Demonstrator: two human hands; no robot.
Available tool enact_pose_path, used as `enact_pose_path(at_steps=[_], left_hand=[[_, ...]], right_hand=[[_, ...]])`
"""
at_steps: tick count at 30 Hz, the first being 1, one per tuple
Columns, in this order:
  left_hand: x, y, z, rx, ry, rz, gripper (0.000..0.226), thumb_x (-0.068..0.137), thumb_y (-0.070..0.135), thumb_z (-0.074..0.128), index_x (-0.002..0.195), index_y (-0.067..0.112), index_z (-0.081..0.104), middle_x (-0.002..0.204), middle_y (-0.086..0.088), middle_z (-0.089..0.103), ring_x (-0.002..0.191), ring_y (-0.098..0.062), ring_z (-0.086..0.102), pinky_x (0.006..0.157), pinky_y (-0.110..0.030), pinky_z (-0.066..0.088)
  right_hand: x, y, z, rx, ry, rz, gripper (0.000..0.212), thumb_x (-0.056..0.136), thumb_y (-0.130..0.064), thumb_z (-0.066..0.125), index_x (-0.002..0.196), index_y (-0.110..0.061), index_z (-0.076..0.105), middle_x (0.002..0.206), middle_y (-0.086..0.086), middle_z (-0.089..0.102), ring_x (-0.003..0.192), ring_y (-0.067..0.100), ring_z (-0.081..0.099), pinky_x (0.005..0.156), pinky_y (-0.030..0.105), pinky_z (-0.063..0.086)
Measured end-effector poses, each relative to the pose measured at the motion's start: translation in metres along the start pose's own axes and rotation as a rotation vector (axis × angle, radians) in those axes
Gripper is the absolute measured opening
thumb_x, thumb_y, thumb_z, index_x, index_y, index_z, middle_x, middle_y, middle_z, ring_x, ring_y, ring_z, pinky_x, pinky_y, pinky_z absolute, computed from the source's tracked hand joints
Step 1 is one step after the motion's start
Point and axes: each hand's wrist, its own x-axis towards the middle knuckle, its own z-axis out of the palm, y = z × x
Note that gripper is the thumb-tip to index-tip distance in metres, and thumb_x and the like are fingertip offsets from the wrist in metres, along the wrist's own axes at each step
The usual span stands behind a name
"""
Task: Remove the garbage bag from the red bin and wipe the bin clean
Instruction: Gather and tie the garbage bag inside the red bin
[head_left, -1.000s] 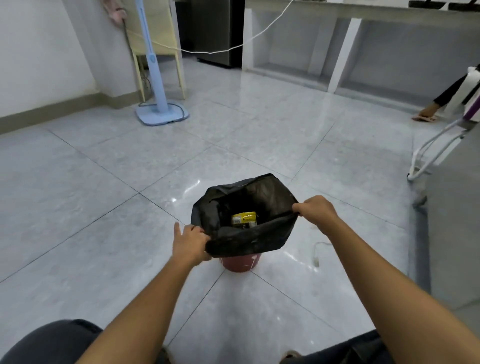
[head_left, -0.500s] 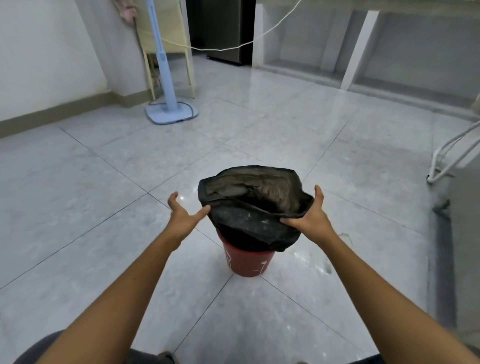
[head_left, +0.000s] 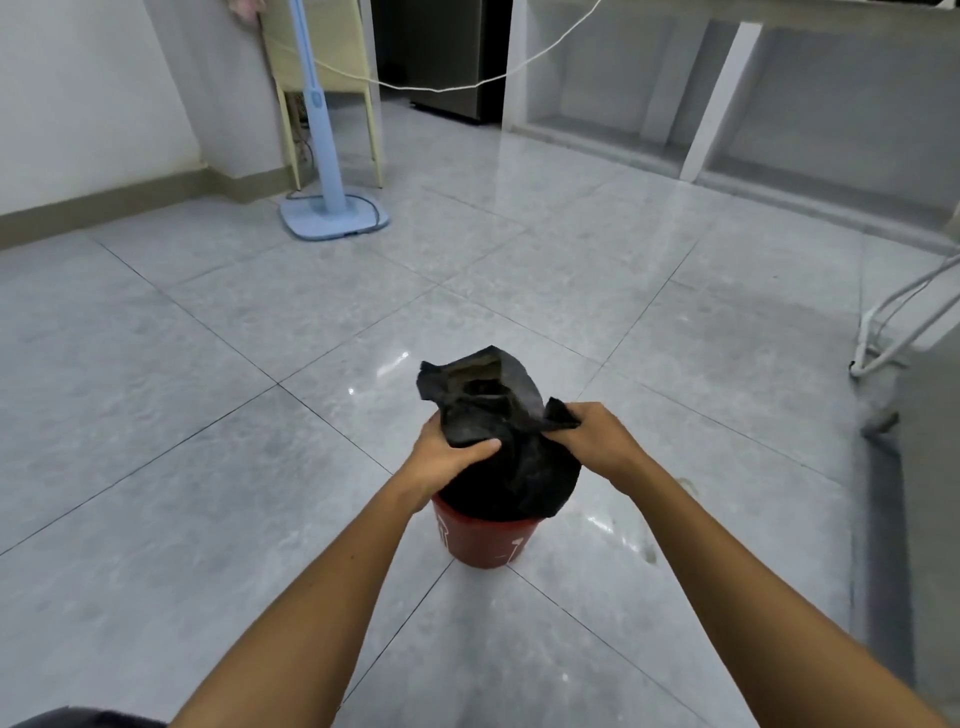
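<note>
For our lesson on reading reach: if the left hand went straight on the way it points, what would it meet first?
The black garbage bag: the left hand grips its gathered top, pointing forward and rightward into it. Beyond the bag probably lies the right hand, though depth is unclear.

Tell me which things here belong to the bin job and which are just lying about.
Job: black plastic garbage bag, round red plastic bin, left hand, right hand.
Lying about: pale blue pole stand, white hanging cord, white metal frame.
</note>
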Motion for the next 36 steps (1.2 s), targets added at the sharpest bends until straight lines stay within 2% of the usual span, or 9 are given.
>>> enact_pose_path(at_steps=[3,7,11,16,21,25,28,32,36], left_hand=[[-0.003,-0.003,0.018,-0.004,-0.049,0.061,0.046,0.068,0.03,0.084,0.106,0.039,0.059,0.104,0.021,0.066,0.105,0.001,0.059,0.079,-0.009,0.045],[-0.009,-0.009,0.031,0.055,-0.139,0.075,0.075,0.062,0.039,0.085,0.127,0.033,0.049,0.116,0.018,0.063,0.11,0.001,0.057,0.09,-0.016,0.046],[-0.007,-0.014,0.037,0.199,0.057,0.093,0.051,0.08,0.036,0.071,0.127,0.03,0.051,0.108,0.014,0.065,0.106,-0.01,0.06,0.083,-0.015,0.046],[-0.001,-0.022,0.036,0.425,0.1,0.114,0.042,0.095,0.022,0.053,0.135,0.016,0.045,0.116,-0.008,0.065,0.11,-0.027,0.055,0.102,-0.045,0.042],[-0.002,-0.023,0.03,0.632,0.042,0.353,0.025,0.094,0.011,0.046,0.11,0.016,0.064,0.096,-0.005,0.069,0.09,-0.019,0.056,0.103,-0.04,0.035],[0.006,-0.015,0.029,0.383,0.116,0.293,0.011,0.09,0.002,0.053,0.094,0.006,0.062,0.088,0.0,0.066,0.084,-0.017,0.057,0.086,-0.04,0.05],[0.017,0.0,0.035,-0.21,0.24,-0.031,0.036,0.088,0.0,0.058,0.124,0.005,0.054,0.104,0.001,0.065,0.094,-0.014,0.061,0.076,-0.021,0.052],[0.032,0.0,0.035,0.264,0.22,0.032,0.077,0.068,0.02,0.082,0.132,0.014,0.039,0.136,-0.008,0.043,0.118,-0.02,0.049,0.103,-0.034,0.042],[0.04,-0.004,0.027,0.169,-0.05,-0.118,0.116,0.078,0.017,0.076,0.149,0.027,-0.015,0.128,0.002,0.043,0.111,-0.012,0.051,0.092,-0.021,0.041]], right_hand=[[0.006,-0.007,0.017,-0.06,-0.06,-0.086,0.01,0.084,-0.025,0.066,0.084,-0.019,0.074,0.086,0.002,0.074,0.087,0.02,0.067,0.079,0.035,0.054],[0.013,-0.015,0.029,-0.101,0.008,-0.112,0.015,0.079,-0.027,0.069,0.076,-0.016,0.059,0.072,-0.002,0.063,0.071,0.015,0.059,0.06,0.026,0.045],[0.018,-0.023,0.02,0.02,-0.217,-0.03,0.016,0.075,-0.021,0.067,0.069,-0.007,0.061,0.067,0.001,0.057,0.067,0.015,0.053,0.065,0.028,0.044],[0.051,-0.029,-0.002,0.09,0.124,0.005,0.03,0.079,-0.028,0.056,0.107,-0.024,0.065,0.112,-0.004,0.064,0.107,0.017,0.059,0.076,0.024,0.043],[0.086,-0.021,0.005,-0.122,-0.148,0.048,0.077,0.086,-0.033,0.067,0.15,-0.028,0.025,0.147,0.012,0.043,0.132,0.031,0.044,0.106,0.038,0.037],[0.087,-0.014,0.012,-0.238,-0.182,-0.043,0.027,0.086,-0.013,0.061,0.111,-0.019,0.069,0.108,0.006,0.07,0.104,0.023,0.063,0.093,0.034,0.049],[0.072,-0.007,0.011,-0.103,-0.211,-0.053,0.024,0.088,-0.008,0.054,0.081,-0.024,0.07,0.082,-0.007,0.07,0.082,0.012,0.065,0.074,0.02,0.052],[0.054,0.001,0.007,-0.009,-0.296,-0.047,0.028,0.091,-0.006,0.048,0.079,-0.021,0.069,0.076,-0.007,0.066,0.071,0.007,0.06,0.065,0.015,0.047],[0.045,0.003,-0.002,0.079,-0.355,-0.003,0.033,0.093,-0.007,0.044,0.079,-0.024,0.069,0.079,-0.01,0.066,0.076,0.007,0.059,0.07,0.017,0.042]])
